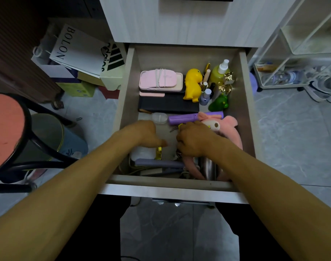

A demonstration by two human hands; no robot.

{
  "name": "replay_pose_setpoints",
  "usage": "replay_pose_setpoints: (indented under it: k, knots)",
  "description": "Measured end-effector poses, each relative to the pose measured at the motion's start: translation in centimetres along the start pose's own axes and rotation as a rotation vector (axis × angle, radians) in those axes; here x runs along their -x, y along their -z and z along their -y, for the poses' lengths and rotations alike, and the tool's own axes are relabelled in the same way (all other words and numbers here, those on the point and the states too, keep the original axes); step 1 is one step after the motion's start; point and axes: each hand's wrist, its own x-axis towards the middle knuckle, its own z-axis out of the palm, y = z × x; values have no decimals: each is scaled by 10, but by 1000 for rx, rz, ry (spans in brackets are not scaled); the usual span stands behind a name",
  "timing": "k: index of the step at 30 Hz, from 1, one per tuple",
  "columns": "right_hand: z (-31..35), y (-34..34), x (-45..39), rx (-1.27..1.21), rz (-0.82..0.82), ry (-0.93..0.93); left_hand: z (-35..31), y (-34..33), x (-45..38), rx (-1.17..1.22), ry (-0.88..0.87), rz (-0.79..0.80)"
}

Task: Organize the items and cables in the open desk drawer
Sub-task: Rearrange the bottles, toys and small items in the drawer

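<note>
The open drawer (246,102) holds pink phone cases (161,81) with a white cable (159,77) wound on top, a black case (168,105), a yellow toy (193,83), a green spray bottle (219,72), a purple tube (187,117) and a pink plush headband (229,127). My left hand (147,133) reaches into the drawer's middle, fingers curled down, what it touches hidden. My right hand (194,141) is curled round a small yellow and metal item (180,127) beside the plush. Cables (140,169), a purple case (159,162) and a steel cup (208,168) lie at the front.
A round red stool (4,129) stands at the left, with a blue bin (66,140) behind it. Paper bags and boxes (76,53) pile up left of the drawer. A clear rolling cart (296,59) stands at the right.
</note>
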Motion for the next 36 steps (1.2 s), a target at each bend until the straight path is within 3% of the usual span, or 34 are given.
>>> replay_pose_setpoints:
  k: [8, 13, 25, 30, 32, 36]
  knots:
    - [-16, -5, 10, -206, -368, -220, -7, -14, -57, 228, 128, -353]
    - [-23, -4, 10, -227, -403, -269, -12, -17, -67, 9, 44, -518]
    - [-11, 1, 18, -174, -297, -221, -12, -23, -50, 39, -88, -501]
    - [-13, 4, 21, -173, -277, -217, -9, -15, -24, 330, -207, -509]
    - [-12, 5, 20, -181, -286, -228, -5, -18, -6, 425, -300, -412]
    - [-10, 7, 25, -161, -257, -218, 5, -27, 16, 376, -342, -205]
